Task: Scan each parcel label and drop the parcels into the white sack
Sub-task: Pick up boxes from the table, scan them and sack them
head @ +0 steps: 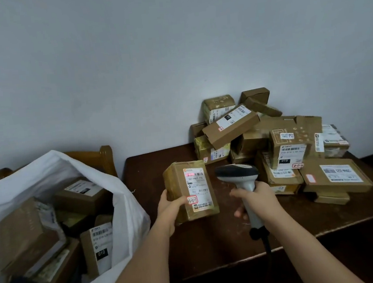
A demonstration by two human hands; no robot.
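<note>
Two bare forearms reaching in from the bottom edge, and out at the fingers: left hand [172, 207] curled round the lower left corner of a taped cardboard parcel [191, 190], thumb laid across its front by a small red-framed sticker, remaining fingers hidden behind the box. Parcel held upright, lifted just above the table, white label [196, 186] facing the camera, a red scan line [193, 174] glowing across the barcode near the label's top. Right hand [258, 199] wrapped round the pale handle of a barcode scanner [241, 181], fingers closed on the grip, index finger stretched toward the parcel, fingertips partly tucked out of sight under the handle. Dark scanner head just right of the parcel, aimed at the label, not touching it; black cable [267, 247] trailing down from the handle base. Beneath both hands, a dark brown wooden table [213, 241]. Farther right, against the grey wall [149, 53], a heap of unscanned parcels [272, 144], brown boxes stacked crooked, labels facing every way. Far left, beside the table, the white sack [122, 193] gaping open, several labelled boxes lying tumbled inside. Behind the sack, a wooden chair back [105, 158] poking up.
</note>
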